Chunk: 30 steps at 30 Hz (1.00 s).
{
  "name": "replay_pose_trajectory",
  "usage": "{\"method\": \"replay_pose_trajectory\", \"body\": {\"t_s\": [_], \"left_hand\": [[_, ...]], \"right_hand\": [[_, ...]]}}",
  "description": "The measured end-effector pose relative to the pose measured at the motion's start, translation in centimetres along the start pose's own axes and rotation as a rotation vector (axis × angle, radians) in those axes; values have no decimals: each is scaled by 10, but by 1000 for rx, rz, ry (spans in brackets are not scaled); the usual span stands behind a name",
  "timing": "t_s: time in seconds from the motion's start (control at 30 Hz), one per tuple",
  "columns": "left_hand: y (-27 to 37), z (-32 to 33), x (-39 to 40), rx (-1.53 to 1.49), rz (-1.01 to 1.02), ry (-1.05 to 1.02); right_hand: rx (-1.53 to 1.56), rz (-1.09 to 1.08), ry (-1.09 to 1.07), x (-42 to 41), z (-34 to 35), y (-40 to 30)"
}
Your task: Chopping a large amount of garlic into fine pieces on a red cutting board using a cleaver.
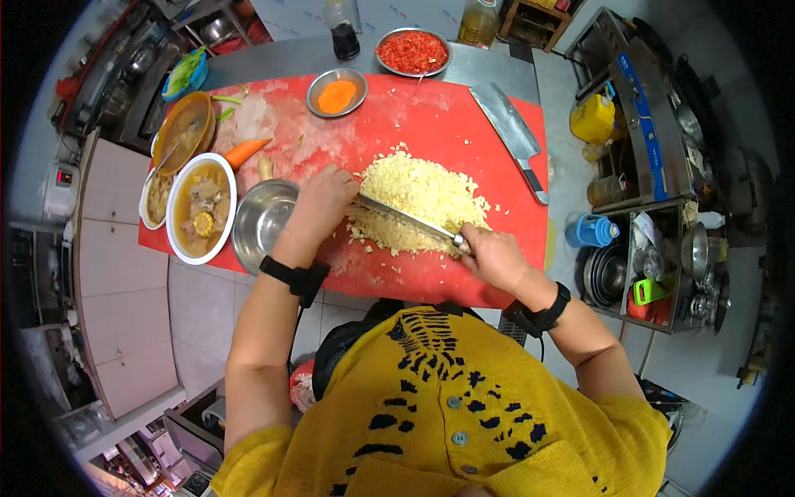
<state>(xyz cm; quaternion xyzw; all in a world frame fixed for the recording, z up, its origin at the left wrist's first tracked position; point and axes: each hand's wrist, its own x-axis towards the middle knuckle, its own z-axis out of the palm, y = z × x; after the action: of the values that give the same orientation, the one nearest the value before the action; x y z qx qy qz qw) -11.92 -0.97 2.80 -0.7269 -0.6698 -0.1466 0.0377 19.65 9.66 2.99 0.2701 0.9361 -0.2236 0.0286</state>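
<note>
My right hand [497, 256] is closed round the handle of a kitchen knife [407, 218], whose blade lies across a heap of finely chopped pale garlic [422, 186] on the red cutting board [435, 130]. At the blade's far end, my left hand [326, 202] has its fingers bent together at the tip; whether they pinch the blade is hard to see. An empty steel bowl [264, 217] stands just left of that hand. A cleaver [510, 127] lies on the board's right side, beyond the heap.
Left on the board stand a white bowl of soup with corn [202, 211], a brown bowl [183, 133] and a carrot [245, 152]. Further back are a small bowl of orange paste [337, 93], a bowl of chopped red chilli [414, 53] and a dark sauce bottle [343, 37].
</note>
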Motion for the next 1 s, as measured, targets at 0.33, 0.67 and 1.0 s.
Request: {"method": "replay_pose_trajectory", "body": {"t_s": [0.33, 0.67, 1.0], "left_hand": [[9, 0, -2, -62, 17, 26], [14, -45, -19, -127, 76, -72], [14, -22, -13, -88, 38, -133]], "right_hand": [[49, -17, 2, -12, 12, 3], [167, -34, -114, -31, -11, -21], [67, 3, -69, -23, 2, -1]]}}
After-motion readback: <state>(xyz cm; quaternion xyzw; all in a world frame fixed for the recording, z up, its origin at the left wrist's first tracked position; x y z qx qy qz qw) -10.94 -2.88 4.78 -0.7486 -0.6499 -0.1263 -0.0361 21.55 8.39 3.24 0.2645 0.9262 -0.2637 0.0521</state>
